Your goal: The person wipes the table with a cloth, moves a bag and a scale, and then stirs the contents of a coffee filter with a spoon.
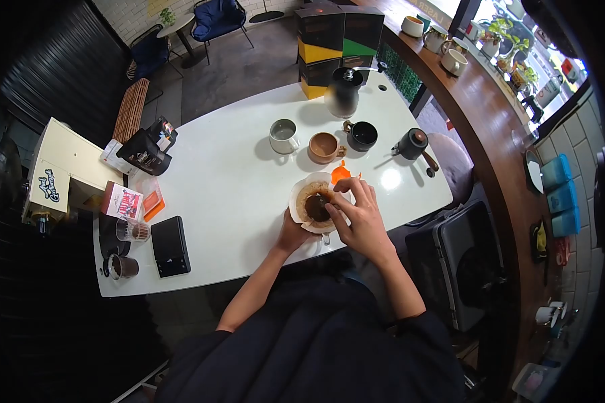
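A white paper filter (301, 193) with wet dark coffee grounds (317, 207) sits in a dripper (326, 238), of which little more than a handle shows below the paper. My left hand (293, 233) is wrapped around the dripper's lower left side, its fingers partly hidden underneath. From the right, my right hand (358, 216) is closed at the filter's edge, thumb and fingertips pinched on the brown-stained paper above the grounds. Just beyond them lies an orange plastic piece (341, 172), partly covered by the filter and my fingers.
Past the filter stand a grey-white mug (284, 136), a brown cup (324, 148), a black cup (361, 136) and a dark kettle (412, 144). A black scale (171, 246), glass cups (123, 266) and coffee bags (146, 154) are on the left. Stacked boxes (339, 33) rise behind the white table (228, 174).
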Action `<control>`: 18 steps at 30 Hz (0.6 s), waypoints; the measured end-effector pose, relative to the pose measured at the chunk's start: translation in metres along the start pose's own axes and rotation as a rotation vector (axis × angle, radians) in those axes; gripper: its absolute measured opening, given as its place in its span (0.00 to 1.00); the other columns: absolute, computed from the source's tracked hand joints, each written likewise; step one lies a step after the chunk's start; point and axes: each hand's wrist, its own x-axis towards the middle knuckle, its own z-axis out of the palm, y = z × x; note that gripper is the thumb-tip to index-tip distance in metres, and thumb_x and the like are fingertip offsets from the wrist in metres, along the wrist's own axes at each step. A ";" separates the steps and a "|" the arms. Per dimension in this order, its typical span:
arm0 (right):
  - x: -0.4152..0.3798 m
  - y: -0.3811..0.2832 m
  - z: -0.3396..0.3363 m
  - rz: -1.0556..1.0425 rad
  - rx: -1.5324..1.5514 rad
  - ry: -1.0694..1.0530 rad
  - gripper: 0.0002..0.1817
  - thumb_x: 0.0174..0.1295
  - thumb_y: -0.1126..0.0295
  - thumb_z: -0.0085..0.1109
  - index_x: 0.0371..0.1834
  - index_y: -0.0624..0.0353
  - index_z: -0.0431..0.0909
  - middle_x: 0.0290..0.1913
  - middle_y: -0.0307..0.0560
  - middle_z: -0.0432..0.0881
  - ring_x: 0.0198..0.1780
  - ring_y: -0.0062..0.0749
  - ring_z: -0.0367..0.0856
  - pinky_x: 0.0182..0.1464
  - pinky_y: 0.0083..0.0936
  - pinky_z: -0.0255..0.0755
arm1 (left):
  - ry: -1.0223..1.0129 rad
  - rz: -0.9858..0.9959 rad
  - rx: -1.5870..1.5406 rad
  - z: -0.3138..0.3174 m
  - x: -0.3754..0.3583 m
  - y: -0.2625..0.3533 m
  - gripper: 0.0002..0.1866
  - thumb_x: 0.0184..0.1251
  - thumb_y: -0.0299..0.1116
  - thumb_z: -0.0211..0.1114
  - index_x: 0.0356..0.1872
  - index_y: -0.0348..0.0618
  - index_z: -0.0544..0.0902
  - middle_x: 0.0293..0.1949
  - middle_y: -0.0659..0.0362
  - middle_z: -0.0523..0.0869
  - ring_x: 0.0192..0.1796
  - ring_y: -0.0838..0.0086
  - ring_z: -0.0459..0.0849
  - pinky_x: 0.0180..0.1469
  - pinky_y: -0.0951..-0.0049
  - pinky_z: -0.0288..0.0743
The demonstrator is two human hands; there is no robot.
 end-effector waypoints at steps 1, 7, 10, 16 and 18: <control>0.000 0.000 0.000 0.025 0.059 -0.024 0.07 0.66 0.69 0.69 0.41 0.59 0.83 0.55 0.48 0.78 0.58 0.45 0.76 0.61 0.43 0.67 | -0.001 -0.001 0.000 0.000 0.000 -0.001 0.41 0.47 0.22 0.87 0.67 0.38 0.78 0.61 0.56 0.87 0.61 0.71 0.87 0.66 0.65 0.83; 0.000 0.002 0.001 0.027 0.053 -0.022 0.07 0.67 0.69 0.68 0.41 0.60 0.83 0.55 0.48 0.77 0.57 0.45 0.76 0.60 0.43 0.68 | 0.011 -0.013 -0.030 0.000 0.000 0.000 0.44 0.43 0.21 0.87 0.67 0.38 0.78 0.60 0.56 0.87 0.61 0.70 0.87 0.66 0.65 0.83; 0.001 0.002 0.001 0.040 0.090 -0.029 0.07 0.67 0.69 0.68 0.41 0.60 0.83 0.55 0.49 0.77 0.57 0.45 0.76 0.60 0.43 0.68 | -0.009 -0.030 -0.048 -0.001 0.001 -0.003 0.46 0.40 0.19 0.87 0.67 0.38 0.78 0.61 0.57 0.87 0.61 0.70 0.87 0.67 0.65 0.83; 0.001 0.002 -0.001 0.044 0.120 -0.053 0.07 0.68 0.68 0.68 0.41 0.60 0.83 0.55 0.49 0.76 0.57 0.45 0.76 0.61 0.44 0.68 | -0.010 -0.042 -0.028 -0.002 -0.001 -0.004 0.46 0.38 0.19 0.87 0.67 0.38 0.78 0.61 0.57 0.87 0.61 0.70 0.87 0.67 0.65 0.82; 0.002 0.002 -0.002 0.056 0.170 -0.032 0.07 0.68 0.68 0.68 0.41 0.60 0.83 0.55 0.49 0.76 0.57 0.45 0.76 0.61 0.44 0.68 | 0.015 -0.046 -0.060 -0.001 0.000 -0.005 0.45 0.40 0.19 0.87 0.67 0.38 0.78 0.60 0.57 0.87 0.61 0.71 0.87 0.67 0.65 0.82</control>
